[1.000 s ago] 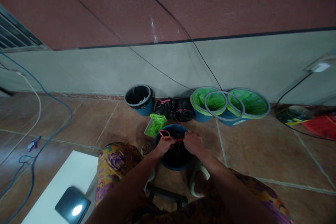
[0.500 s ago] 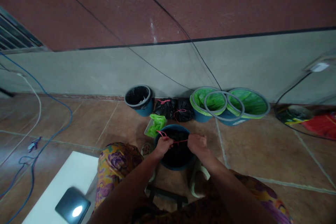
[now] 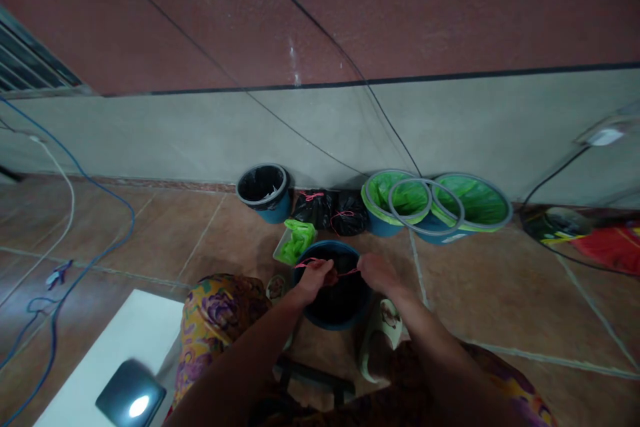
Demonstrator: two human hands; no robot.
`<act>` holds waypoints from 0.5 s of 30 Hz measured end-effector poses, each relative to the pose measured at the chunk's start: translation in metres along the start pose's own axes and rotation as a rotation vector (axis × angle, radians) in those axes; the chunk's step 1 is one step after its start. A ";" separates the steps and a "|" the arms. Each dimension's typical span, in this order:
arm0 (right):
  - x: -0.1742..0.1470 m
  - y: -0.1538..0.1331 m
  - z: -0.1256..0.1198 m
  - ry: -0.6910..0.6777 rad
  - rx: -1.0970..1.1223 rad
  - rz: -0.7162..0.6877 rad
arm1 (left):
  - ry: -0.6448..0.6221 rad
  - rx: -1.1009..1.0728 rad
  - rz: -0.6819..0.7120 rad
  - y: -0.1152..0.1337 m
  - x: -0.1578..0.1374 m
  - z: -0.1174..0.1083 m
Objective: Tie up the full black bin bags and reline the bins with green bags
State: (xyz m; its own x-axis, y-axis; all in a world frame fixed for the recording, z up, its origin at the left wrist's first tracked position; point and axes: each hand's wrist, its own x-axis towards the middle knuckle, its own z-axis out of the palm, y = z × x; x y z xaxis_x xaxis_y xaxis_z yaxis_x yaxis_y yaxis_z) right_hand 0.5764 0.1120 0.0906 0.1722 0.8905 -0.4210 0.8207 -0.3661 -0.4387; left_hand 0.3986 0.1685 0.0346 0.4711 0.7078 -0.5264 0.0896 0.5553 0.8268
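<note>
My left hand [image 3: 317, 278] and my right hand [image 3: 376, 273] are both closed on a thin pink string [image 3: 349, 272]. A short stretch of it runs between them, and a loose loop sticks out left of my left hand. Both hands are over a blue bin [image 3: 327, 326] standing on the floor between my feet. Inside that bin is something black, too dark to make out well; it looks like a black bag. Just beyond my left hand sits a small pale tray [image 3: 280, 252] with a crumpled green plastic bag [image 3: 299, 242] in it.
Along the wall stand a bin with a black liner [image 3: 264, 191], two tied black bags [image 3: 349, 213], and two bins with green liners [image 3: 387, 193], a loose grey ring [image 3: 395, 208] across them. Left are a white board [image 3: 115, 340] with a dark device [image 3: 131, 393] and a blue cable [image 3: 107, 250].
My left hand has moved slightly to the right, and the pink string's loop has dropped lower beside it. My right hand stays on the string; the view has shifted a little.
</note>
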 end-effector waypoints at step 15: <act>0.009 -0.018 -0.001 0.039 0.648 -0.258 | -0.232 0.460 0.255 -0.004 0.009 0.001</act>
State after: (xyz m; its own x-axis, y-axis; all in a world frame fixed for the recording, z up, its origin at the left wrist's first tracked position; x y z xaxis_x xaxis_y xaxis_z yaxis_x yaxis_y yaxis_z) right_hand 0.5636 0.1267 0.0950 0.0451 0.9753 -0.2161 0.3494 -0.2180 -0.9112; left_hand 0.4033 0.1716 0.0267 0.7037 0.6509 -0.2848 0.2963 0.0954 0.9503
